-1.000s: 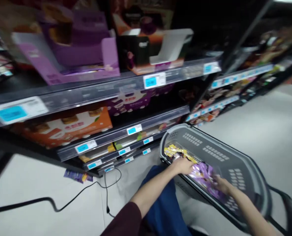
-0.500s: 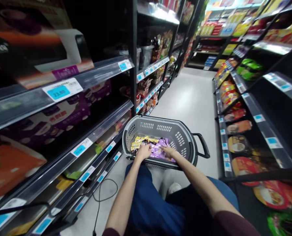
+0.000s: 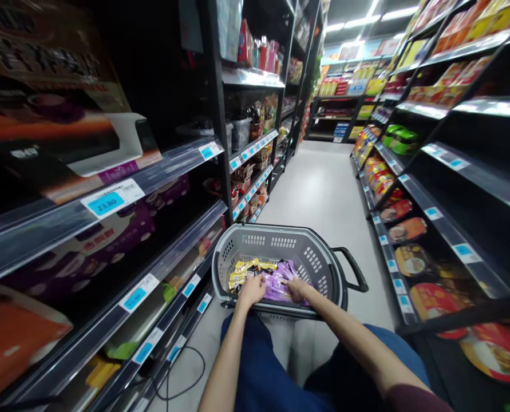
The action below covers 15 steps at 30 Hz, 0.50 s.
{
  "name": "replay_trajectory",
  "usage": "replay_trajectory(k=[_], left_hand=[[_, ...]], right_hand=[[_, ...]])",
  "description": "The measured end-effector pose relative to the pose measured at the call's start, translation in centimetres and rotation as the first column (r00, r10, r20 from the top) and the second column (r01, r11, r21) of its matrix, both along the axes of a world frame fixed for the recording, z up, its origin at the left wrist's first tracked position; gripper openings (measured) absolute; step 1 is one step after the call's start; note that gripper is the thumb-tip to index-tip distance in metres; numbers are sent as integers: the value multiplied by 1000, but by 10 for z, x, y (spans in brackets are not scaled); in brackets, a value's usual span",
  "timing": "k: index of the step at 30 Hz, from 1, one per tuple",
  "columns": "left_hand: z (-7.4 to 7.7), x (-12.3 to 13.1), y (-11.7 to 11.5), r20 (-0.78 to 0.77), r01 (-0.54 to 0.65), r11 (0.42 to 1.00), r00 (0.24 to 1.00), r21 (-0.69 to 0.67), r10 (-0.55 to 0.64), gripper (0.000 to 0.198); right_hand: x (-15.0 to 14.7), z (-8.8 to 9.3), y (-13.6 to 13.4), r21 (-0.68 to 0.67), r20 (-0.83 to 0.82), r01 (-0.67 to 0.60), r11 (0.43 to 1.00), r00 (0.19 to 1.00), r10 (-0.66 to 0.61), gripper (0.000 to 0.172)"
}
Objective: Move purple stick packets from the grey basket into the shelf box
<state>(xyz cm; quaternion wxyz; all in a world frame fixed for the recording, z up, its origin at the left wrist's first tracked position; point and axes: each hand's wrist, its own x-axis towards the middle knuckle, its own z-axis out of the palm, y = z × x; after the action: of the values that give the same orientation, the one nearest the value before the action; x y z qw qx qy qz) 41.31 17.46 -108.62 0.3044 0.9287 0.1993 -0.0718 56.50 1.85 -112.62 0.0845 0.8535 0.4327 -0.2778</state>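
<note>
A grey shopping basket point(image 3: 276, 232) with a black handle stands in front of my knees. Yellow-and-black snack packets point(image 3: 242, 273) lie in its left part, and shiny purple packets point(image 3: 276, 283) in the middle. Both my hands reach inside over the near rim. The fingers of my left hand point(image 3: 251, 290) are curled at the border between the dark and purple packets; what they grip is hidden. My right hand point(image 3: 298, 289) has its fingers closed on the right end of a purple packet.
Shelves with price tags point(image 3: 112, 200) run close on my left, holding boxes and bags. On the right, a low shelf carries bowl-shaped food packs point(image 3: 413, 260). A black cable point(image 3: 201, 366) loops on the floor at lower left. The pale aisle floor point(image 3: 319, 177) stretches ahead.
My view has tilted up, so the basket appears lower. My right hand's fingers, stretched out before, have closed on the purple packet. My left hand stays at the packets.
</note>
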Motion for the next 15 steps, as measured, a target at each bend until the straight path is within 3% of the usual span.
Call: replay_trajectory(k=[2,5,8,12,14,15], left_hand=[[-6,1,1,51,-23,999,998,-43,25,29],[-14,3,4,149,-54,991,986,-126,72,25],[-17,3,6,267,-74,970,954,-232,137,23],[-12,0,7,399,-26,907,892,-421,211,30],[-10,-2,7,433,26,858,871,-513,233,35],[-9,-3,7,443,46,832,862,-552,246,37]], right_hand=[[-1,5,2,14,-10,19,1000,1000,-19,75],[0,20,6,71,-10,58,996,998,-57,47],[2,45,10,226,-5,102,969,995,-104,25],[-4,80,13,447,-110,144,883,988,-106,24],[-11,89,16,536,-326,252,806,942,-78,28],[-15,90,18,565,-471,343,750,881,-48,30]])
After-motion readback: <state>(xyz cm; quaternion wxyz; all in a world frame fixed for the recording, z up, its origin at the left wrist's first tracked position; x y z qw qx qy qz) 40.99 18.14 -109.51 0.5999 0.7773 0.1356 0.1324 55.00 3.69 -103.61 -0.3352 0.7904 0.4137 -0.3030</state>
